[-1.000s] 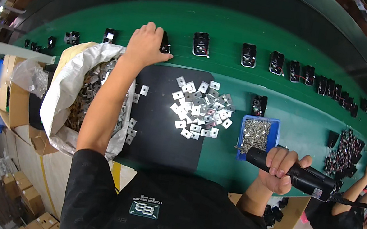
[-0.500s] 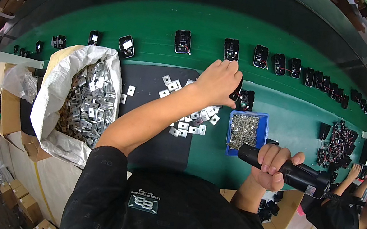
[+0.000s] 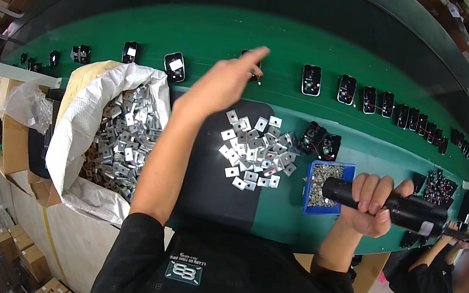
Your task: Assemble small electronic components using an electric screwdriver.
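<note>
My left hand (image 3: 222, 86) reaches over the green belt, its index finger stretched out, above a black plastic housing (image 3: 254, 76) that it partly hides. Whether the fingers touch that housing I cannot tell. My right hand (image 3: 369, 208) is wrapped round a black electric screwdriver (image 3: 414, 213), whose tip points left over a blue bin (image 3: 349, 176) of small screws (image 3: 318, 190). Two open black housings with wires (image 3: 320, 141) lie side by side behind the bin. Square metal plates with holes (image 3: 255, 150) are heaped on a dark mat (image 3: 206, 169) in front of me.
A white woven sack (image 3: 73, 139) full of metal brackets (image 3: 124, 147) stands at left. More black housings (image 3: 311, 80) line the belt (image 3: 288, 41). A pile of small dark parts (image 3: 440, 186) lies at far right, near another person (image 3: 424, 268).
My left hand has let go of a black housing beside another behind the bin and moved left over the belt. My right hand still holds the screwdriver; the whole view has shifted a little.
</note>
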The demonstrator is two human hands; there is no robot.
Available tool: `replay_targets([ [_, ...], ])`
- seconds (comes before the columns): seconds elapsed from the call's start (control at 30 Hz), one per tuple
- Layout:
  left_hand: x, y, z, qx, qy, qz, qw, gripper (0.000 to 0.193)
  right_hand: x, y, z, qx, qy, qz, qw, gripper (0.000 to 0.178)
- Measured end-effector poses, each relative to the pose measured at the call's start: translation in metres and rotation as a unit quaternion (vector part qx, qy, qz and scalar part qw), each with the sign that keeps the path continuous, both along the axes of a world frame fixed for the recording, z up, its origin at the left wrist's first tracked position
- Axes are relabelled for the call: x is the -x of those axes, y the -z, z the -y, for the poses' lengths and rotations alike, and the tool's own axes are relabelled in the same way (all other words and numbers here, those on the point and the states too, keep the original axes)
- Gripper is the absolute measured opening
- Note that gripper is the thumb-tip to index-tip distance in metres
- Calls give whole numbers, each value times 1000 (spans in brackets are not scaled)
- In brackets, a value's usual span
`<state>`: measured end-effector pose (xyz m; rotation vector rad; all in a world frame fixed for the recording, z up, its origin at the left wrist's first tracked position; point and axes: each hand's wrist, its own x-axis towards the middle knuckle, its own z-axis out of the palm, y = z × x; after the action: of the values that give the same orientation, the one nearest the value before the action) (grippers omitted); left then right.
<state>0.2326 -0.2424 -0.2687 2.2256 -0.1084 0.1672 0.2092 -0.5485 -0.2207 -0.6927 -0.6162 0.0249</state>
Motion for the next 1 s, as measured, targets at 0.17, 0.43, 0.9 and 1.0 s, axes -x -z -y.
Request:
replay_targets([
  [0.17, -11, 13, -47, 61, -112, 10, 992, 28, -49, -25, -64, -1, -57, 40, 998, 54],
  [0.43, -23, 30, -37, 32, -151, 44, 987, 20, -104, -14, -147, 40, -50, 50, 997, 50],
  [0.9, -36, 47, -42, 42, -170, 0, 985, 25, -126, 14, -170, 71, -29, 10, 997, 48],
  [1.0, -36, 54, -46, -25, -156, 19, 987, 35, -129, 19, -182, 74, -32, 8, 997, 47],
])
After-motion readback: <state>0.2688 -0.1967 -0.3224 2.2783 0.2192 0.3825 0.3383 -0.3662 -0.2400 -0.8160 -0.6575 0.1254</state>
